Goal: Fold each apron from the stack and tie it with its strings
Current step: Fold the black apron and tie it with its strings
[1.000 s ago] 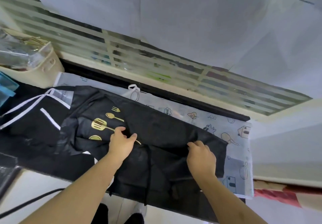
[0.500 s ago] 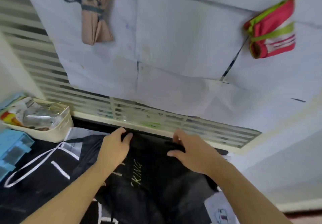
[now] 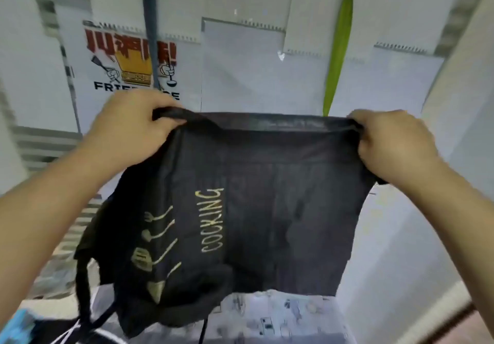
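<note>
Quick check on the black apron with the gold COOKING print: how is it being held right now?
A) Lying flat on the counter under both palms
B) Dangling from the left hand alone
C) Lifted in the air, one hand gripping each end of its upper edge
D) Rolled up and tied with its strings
C: the left hand and right hand each grip an end of the black apron's upper edge, and it hangs between them.

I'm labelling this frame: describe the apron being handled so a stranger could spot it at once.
Before the paper-covered wall, two raised hands hold up a black apron, left hand and right hand gripping its top edge. Sideways gold "COOKING" lettering and gold utensils mark it.
</note>
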